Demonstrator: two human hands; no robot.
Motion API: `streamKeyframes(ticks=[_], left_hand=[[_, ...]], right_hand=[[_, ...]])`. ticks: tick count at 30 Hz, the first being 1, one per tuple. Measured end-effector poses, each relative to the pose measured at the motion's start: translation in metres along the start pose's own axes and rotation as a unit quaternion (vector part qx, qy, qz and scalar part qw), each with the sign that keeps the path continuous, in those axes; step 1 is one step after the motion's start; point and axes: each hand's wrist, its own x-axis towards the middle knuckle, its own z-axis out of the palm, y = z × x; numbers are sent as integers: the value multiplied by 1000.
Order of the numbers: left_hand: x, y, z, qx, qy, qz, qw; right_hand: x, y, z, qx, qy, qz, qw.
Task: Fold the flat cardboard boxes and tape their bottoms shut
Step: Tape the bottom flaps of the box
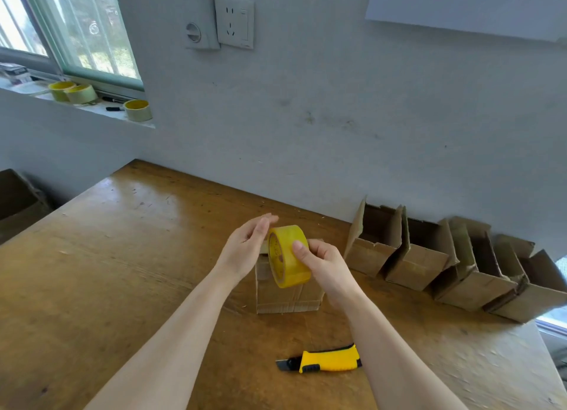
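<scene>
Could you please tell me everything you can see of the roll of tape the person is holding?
The roll of tape is a wide ring of glossy, yellowish see-through tape on a yellow core bearing small print. It is held on edge, slightly tilted, over a small cardboard box on the wooden table. The right hand grips it, thumb on the outer tape surface. The left hand, fingers straight, is at its left rim; whether it touches is unclear. No loose tape end shows.

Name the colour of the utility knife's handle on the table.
The utility knife handle is yellow with black trim, clearest in the head view.
</scene>
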Motion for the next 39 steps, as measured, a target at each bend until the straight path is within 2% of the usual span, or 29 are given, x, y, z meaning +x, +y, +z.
streamKeyframes(ticks=[2, 4, 6, 8, 14, 17, 20, 22, 26, 29, 36, 39], left_hand=[[6, -13, 1, 57, -5, -31, 998], [3, -29, 2, 159, -50, -32, 985], [0, -40, 4, 242, -67, -2, 968], [-1, -45, 6, 268, -52, 24, 962], [-1, -38, 11, 257, 21, 19, 966], [-2, -21, 18, 141, 87, -32, 986], [-4, -4, 25, 55, 100, -62, 992], [-6, 3, 29, 74, 117, -54, 989], [-10, 5, 30, 179, 162, 0, 970], [-12, 7, 30, 203, 170, 26, 964], [-12, 17, 24, 193, 175, -12, 965], [-9, 22, 19, 135, 166, -69, 974]], right_hand=[[0, -4, 3, 31, 9, 8, 999], [1, -12, 1, 76, 31, 4, 997], [4, -20, -5, 61, 56, -9, 997], [7, -24, -9, 16, 61, -26, 998], [12, -19, -12, -84, -5, -25, 996], [14, -17, -15, -115, -3, -32, 993], [16, -15, -15, -112, -2, -28, 993], [16, -14, -14, -118, -3, -30, 993], [17, -13, -13, -129, 7, -44, 991], [16, -13, -12, -131, 8, -49, 990], [13, -13, -11, -149, 8, -57, 987], [12, -12, -10, -158, 4, -57, 986]])
